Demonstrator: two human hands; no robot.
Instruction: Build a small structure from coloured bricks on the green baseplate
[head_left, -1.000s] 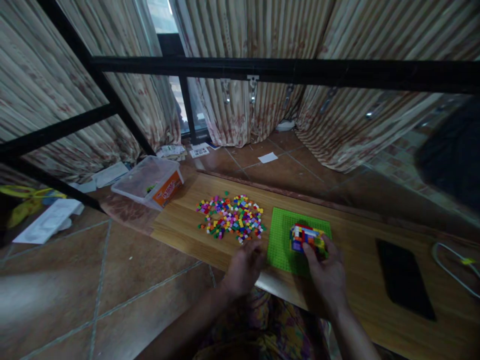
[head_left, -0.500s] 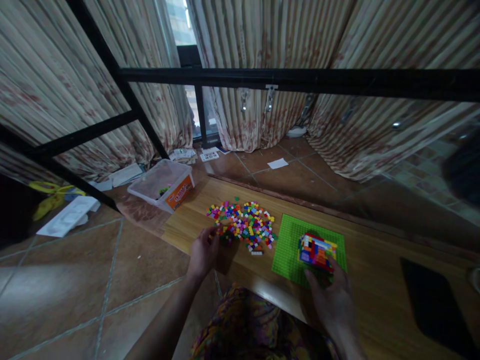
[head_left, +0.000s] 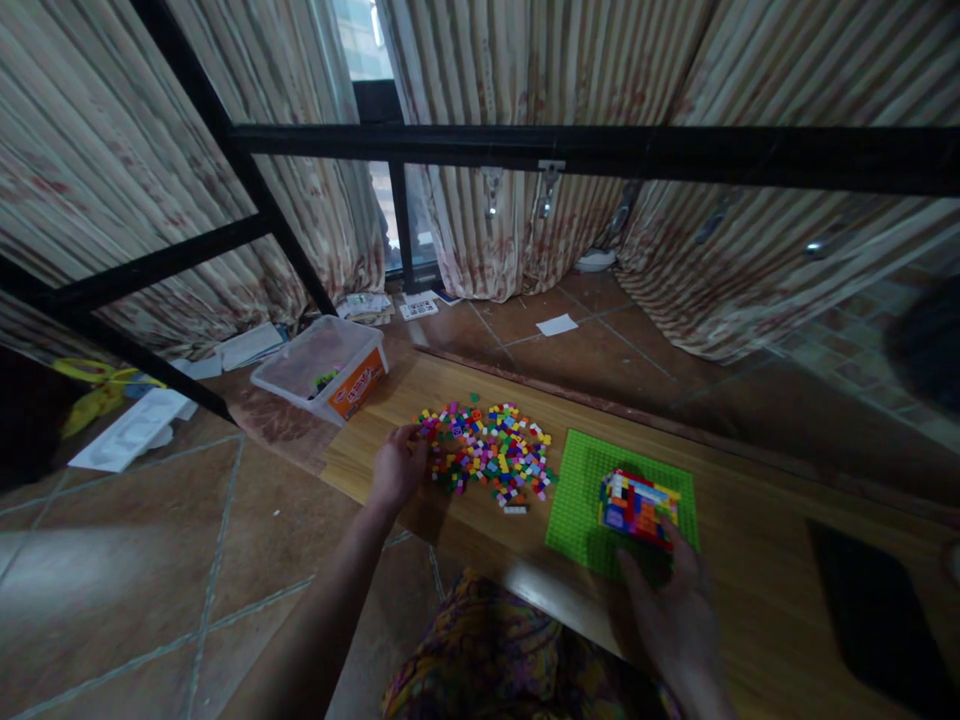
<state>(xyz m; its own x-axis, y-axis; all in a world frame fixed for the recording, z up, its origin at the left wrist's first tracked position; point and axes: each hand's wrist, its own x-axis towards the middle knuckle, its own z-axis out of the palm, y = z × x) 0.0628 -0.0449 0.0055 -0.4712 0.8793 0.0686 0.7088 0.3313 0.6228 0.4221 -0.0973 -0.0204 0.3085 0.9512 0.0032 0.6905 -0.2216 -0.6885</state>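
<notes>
My left hand (head_left: 400, 467) is at the left edge of a pile of small coloured toy bricks (head_left: 499, 455), its fingers bent together at the bricks. What they may hold is too small to make out. On the right, a green baseplate (head_left: 572, 500) carries a small multicoloured brick structure (head_left: 637, 508). My right hand (head_left: 675, 605) is at the structure's near right corner, thumb and forefinger apart, the forefinger at its edge. Just in front of the pile lies a pale long brick (head_left: 515, 510).
A clear plastic box (head_left: 315, 365) with an orange label stands at the wooden table's (head_left: 465, 530) far left end. A dark flat object (head_left: 870, 600) lies to the right. Black metal bars (head_left: 487, 143) and curtains (head_left: 540, 80) stand beyond.
My left hand has moved away from me and slightly left along the pile's edge. My right hand stays beside the brick structure, with little movement.
</notes>
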